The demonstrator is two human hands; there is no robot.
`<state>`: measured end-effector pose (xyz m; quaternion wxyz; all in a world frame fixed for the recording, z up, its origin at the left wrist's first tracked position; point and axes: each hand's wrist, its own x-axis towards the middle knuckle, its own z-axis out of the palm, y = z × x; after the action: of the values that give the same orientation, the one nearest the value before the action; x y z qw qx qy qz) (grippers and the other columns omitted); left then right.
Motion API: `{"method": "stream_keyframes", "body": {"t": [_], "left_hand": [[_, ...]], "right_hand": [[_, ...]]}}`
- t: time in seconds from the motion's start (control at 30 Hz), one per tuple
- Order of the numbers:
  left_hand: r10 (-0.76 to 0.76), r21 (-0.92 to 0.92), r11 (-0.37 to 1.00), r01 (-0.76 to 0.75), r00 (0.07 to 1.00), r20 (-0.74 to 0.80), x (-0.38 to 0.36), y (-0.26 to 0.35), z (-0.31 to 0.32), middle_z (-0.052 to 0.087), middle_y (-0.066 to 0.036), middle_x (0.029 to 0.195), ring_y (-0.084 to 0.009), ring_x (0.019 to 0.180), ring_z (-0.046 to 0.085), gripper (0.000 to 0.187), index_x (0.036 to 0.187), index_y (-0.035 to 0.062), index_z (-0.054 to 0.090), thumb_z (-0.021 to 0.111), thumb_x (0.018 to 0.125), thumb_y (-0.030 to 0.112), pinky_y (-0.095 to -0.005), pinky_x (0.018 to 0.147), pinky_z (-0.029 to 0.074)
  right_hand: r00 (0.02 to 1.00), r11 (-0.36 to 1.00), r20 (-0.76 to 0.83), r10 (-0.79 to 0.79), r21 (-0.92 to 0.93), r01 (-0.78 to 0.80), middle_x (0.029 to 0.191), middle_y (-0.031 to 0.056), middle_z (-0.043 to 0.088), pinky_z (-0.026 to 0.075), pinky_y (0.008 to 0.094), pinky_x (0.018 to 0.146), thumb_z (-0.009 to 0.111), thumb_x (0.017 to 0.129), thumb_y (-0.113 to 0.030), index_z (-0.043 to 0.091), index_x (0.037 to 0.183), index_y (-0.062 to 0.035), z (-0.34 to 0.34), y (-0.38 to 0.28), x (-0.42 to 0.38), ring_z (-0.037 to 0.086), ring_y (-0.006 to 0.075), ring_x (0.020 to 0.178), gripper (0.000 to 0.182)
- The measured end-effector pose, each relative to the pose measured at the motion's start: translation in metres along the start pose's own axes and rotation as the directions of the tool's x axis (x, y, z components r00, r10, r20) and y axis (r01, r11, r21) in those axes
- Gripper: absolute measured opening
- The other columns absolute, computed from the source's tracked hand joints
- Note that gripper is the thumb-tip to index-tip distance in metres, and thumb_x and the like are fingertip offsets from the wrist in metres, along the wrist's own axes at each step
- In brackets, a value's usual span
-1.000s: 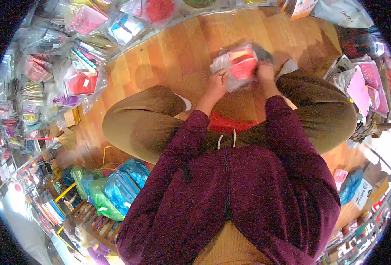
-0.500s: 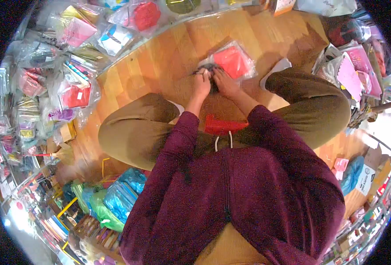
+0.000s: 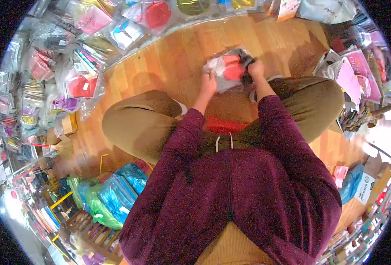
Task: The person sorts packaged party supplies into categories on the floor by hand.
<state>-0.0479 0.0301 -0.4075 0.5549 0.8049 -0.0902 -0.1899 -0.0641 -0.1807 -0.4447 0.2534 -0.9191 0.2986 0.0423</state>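
Note:
A clear plastic packet (image 3: 225, 83) with a flat red piece (image 3: 233, 66) in it lies on the wooden floor between my legs. At its left edge my left hand (image 3: 209, 81) is closed, fingers pinching the plastic. My right hand (image 3: 256, 70), on the packet's right side, is closed round a dark, crumpled cloth (image 3: 247, 76). The cloth lies against the packet's right side; its exact shape is blurred. Closer to me, a red flat object (image 3: 225, 125) rests at my lap, below both wrists.
Many plastic-wrapped packets (image 3: 83, 86) are piled along the left and far sides. A pink scalloped sheet (image 3: 349, 78) stands among packets at right. Blue and green plastic bags (image 3: 116, 194) lie at lower left, a white carton (image 3: 366, 187) at lower right.
My hands were together over a dark bundle at the packet's left. Now they are apart: the right has moved right with the dark cloth, the left holds the packet's left edge.

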Motion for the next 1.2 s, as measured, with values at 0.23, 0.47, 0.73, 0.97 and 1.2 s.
{"method": "stream_keyframes", "body": {"t": [0.23, 0.47, 0.73, 0.97, 1.2], "left_hand": [[0.055, -0.131, 0.987, -0.094, 0.96, -0.274, 0.018, 0.048, -0.015, 0.051, -0.012, 0.054, -0.0246, 0.05, 0.052, 0.034, 0.066, -0.0036, 0.049, 0.035, 0.085, 0.022, -0.0367, 0.046, 0.036], [0.269, 0.178, 0.954, -0.241, 0.951, -0.152, 0.024, 0.02, -0.007, 0.052, -0.018, 0.065, -0.0323, 0.06, 0.052, 0.022, 0.075, -0.0016, 0.047, 0.037, 0.083, 0.016, -0.0395, 0.056, 0.039], [0.182, 0.061, 0.983, -0.173, 0.959, -0.218, 0.023, 0.004, -0.011, 0.053, -0.017, 0.063, -0.031, 0.061, 0.052, 0.022, 0.074, -0.0002, 0.049, 0.039, 0.082, 0.017, -0.0351, 0.058, 0.039], [0.114, -0.013, 0.993, -0.12, 0.97, -0.215, 0.016, 0.012, -0.02, 0.052, -0.015, 0.061, -0.0235, 0.056, 0.051, 0.029, 0.068, -0.0007, 0.05, 0.039, 0.083, 0.021, -0.0345, 0.053, 0.037], [0.009, 0.02, 1.0, -0.005, 0.97, -0.245, 0.014, -0.01, -0.016, 0.048, -0.013, 0.057, -0.0235, 0.056, 0.048, 0.033, 0.067, -0.0028, 0.047, 0.034, 0.085, 0.021, -0.0329, 0.055, 0.037]], "right_hand": [[0.946, 0.184, -0.178, 0.273, 0.974, 0.13, 0.075, 0.0101, 0.055, 0.045, 0.0321, 0.056, 0.038, 0.066, 0.006, 0.053, 0.083, 0.0033, -0.079, -0.024, 0.012, 0.053, 0.021, 0.064, 0.022], [0.962, 0.035, -0.057, 0.268, 0.998, 0.05, 0.073, 0.0102, 0.054, 0.045, 0.0303, 0.052, 0.04, 0.068, 0.007, 0.052, 0.082, 0.0018, -0.086, -0.029, -0.005, 0.054, 0.0198, 0.062, 0.02], [0.917, 0.785, -0.398, -0.034, 0.557, 0.271, 0.096, 0.0198, 0.051, 0.038, 0.0356, 0.078, 0.045, 0.066, 0.0, 0.046, 0.1, 0.0018, -0.035, -0.075, -0.021, 0.049, 0.0329, 0.087, 0.034], [0.689, 0.695, -0.12, -0.715, -0.021, 0.718, 0.117, 0.0186, 0.039, 0.033, 0.0428, 0.087, 0.047, 0.069, -0.011, 0.048, 0.097, -0.0023, 0.045, -0.097, -0.036, 0.037, 0.0337, 0.107, 0.029], [0.641, 0.625, -0.037, -0.767, -0.266, 0.733, 0.118, 0.0157, 0.039, 0.028, 0.0461, 0.091, 0.041, 0.076, -0.017, 0.05, 0.097, -0.0051, 0.081, -0.051, 0.007, 0.036, 0.0301, 0.11, 0.026]]}}
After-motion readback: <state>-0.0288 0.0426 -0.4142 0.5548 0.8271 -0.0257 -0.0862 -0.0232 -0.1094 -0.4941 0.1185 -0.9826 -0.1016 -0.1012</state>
